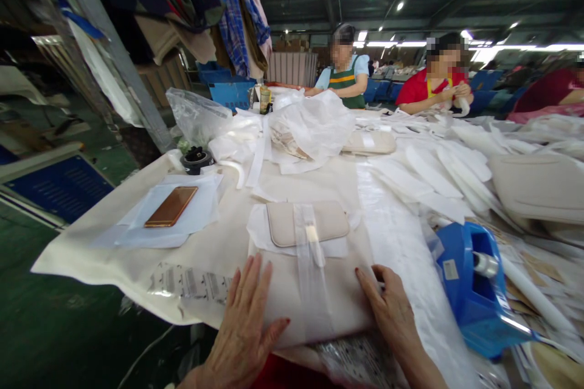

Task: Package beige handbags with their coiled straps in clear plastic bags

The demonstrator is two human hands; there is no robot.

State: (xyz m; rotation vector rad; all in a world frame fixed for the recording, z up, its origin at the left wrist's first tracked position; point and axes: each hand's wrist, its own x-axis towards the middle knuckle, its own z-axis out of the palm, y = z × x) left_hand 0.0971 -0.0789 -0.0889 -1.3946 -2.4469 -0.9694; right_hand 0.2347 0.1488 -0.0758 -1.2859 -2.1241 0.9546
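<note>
A cream handbag (343,298) lies in front of me. Its rounded flap (283,225) rests over thin white paper (258,230), and a translucent strip (306,279) runs down the middle across the clasp. My left hand (244,316) is laid flat at the bag's left side, fingers stretched forward and thumb out over its surface. At the right edge sits my right hand (390,304), with one finger reaching onto the bag and the others loosely bent and apart. Neither hand appears to grip anything.
A phone (171,206) lies on white sheets at left, near a black tape roll (197,160). Clear plastic (314,124) is heaped behind. To the right stand a blue tape dispenser (474,285) and scattered white pieces (438,176). Several people work across the table.
</note>
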